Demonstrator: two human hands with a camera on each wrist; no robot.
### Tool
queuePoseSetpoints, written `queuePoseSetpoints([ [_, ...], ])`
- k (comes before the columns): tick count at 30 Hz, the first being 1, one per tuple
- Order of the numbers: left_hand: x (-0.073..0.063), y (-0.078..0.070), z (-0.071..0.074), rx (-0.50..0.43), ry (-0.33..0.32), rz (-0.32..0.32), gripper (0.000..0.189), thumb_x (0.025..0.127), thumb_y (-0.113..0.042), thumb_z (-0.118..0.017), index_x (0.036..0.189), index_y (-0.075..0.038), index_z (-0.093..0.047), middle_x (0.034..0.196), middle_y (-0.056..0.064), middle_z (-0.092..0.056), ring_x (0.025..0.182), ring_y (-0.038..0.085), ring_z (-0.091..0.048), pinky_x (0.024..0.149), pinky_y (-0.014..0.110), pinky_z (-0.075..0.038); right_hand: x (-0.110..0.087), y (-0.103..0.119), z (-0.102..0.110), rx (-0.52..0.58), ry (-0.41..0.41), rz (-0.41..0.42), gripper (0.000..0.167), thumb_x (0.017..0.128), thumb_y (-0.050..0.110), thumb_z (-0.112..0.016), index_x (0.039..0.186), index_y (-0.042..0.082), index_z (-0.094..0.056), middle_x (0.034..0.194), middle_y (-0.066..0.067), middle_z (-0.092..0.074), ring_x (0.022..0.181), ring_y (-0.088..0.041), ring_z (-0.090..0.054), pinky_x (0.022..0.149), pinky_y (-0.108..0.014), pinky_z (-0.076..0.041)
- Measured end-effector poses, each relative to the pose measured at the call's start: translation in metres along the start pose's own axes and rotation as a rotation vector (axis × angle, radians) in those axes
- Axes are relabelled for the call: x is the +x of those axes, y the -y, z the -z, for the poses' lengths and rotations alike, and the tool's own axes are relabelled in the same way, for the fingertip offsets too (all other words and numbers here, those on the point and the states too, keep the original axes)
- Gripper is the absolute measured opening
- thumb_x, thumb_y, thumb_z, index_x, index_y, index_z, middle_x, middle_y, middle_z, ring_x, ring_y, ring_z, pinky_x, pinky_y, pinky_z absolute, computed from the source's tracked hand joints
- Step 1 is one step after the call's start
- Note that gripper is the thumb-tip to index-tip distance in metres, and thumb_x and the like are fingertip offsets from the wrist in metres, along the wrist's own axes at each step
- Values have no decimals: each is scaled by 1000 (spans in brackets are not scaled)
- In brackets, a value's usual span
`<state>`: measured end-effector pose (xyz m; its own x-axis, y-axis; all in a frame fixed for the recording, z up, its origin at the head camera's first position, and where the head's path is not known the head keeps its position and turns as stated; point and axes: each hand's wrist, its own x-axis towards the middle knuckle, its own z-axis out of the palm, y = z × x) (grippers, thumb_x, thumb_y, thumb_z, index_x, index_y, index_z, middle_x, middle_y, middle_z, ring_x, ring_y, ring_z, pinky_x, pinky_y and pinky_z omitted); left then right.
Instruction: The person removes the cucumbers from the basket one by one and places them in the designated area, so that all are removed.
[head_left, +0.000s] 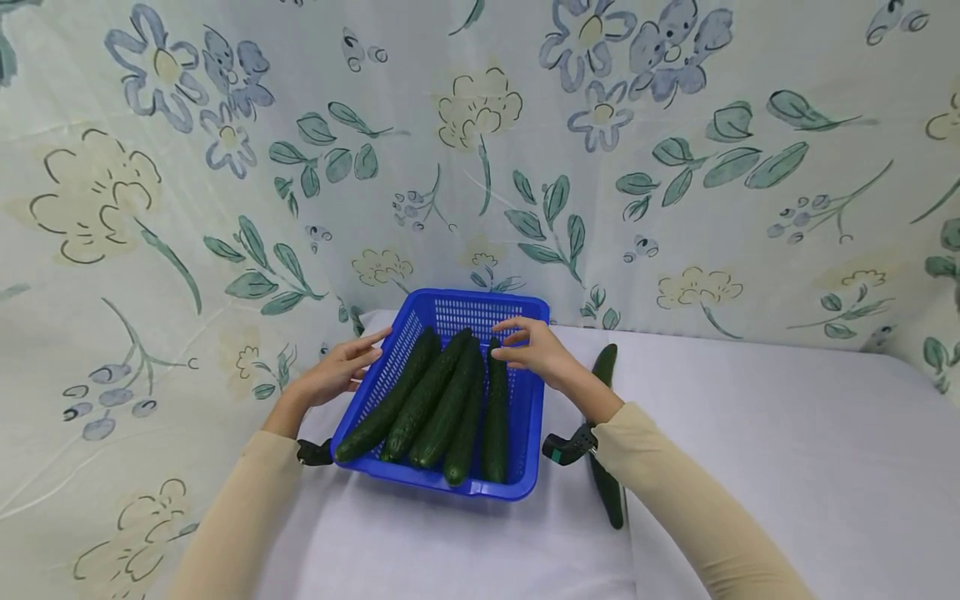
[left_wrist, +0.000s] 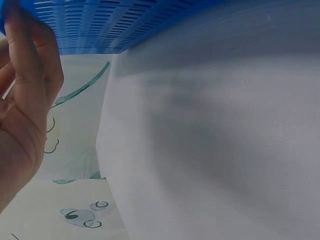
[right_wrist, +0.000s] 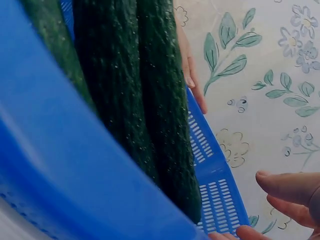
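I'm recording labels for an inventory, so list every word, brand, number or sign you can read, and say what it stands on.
None can be read in any view.
Blue perforated plastic basket: no text visible.
Long dark-green cucumbers: no label visible.
White cloth backdrop with printed flowers and leaves: no lettering visible.
Black wrist-worn devices: too small to tell.

The left hand (left_wrist: 30, 92) reaches up to the slotted blue basket (left_wrist: 105, 25), though I can't quite make out how the fingertips meet it. Soft shadow falls across the pale tabletop (left_wrist: 240, 135), beside cloth (left_wrist: 75, 150) patterned with green and grey-blue.
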<state>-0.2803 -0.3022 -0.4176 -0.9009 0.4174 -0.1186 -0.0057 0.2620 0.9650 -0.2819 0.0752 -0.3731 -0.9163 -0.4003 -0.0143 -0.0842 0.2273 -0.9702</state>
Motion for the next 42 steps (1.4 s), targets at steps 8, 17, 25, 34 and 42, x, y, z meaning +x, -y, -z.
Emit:
queuePoseSetpoints([
  [8, 0, 2, 0, -16, -2, 4, 52, 110, -25, -39, 160, -25, -25, 141, 24, -50, 102, 27, -69, 78, 40, -59, 4, -5, -15, -27, -7, -57, 38, 94, 3, -68, 131, -2, -59, 135, -30, -47, 125, -42, -47, 98, -57, -46],
  [17, 1, 4, 0, -27, 12, 4, 53, 110, -27, -39, 160, -26, -23, 143, 23, -49, 105, 27, -68, 79, 40, -59, 6, -6, -18, 12, 23, -185, 40, 95, 2, -67, 133, -1, -57, 140, -33, -42, 70, -15, -41, 68, -37, -43],
  [25, 2, 2, 1, -15, 11, 1, 52, 111, -24, -38, 160, -25, -23, 141, 25, -50, 102, 27, -69, 78, 40, -59, 6, -2, -16, 97, 66, -241, 41, 96, 1, -65, 135, -3, -54, 144, -33, -35, 127, -42, -44, 104, -60, -39],
  [34, 3, 2, 1, -20, 9, 6, 52, 110, -26, -39, 160, -25, -24, 141, 25, -51, 101, 27, -69, 77, 40, -59, 11, 1, -18, 116, 42, -306, 44, 98, 6, -63, 139, 1, -51, 158, -21, -22, 142, -42, -28, 110, -64, -28],
  [42, 5, 2, 3, -13, 1, 16, 53, 109, -29, -41, 160, -26, -24, 141, 23, -52, 103, 28, -69, 79, 42, -59, 13, 0, -27, 107, -37, -372, 46, 98, 7, -64, 141, 2, -49, 160, -20, -19, 123, -35, -50, 104, -51, -42],
])
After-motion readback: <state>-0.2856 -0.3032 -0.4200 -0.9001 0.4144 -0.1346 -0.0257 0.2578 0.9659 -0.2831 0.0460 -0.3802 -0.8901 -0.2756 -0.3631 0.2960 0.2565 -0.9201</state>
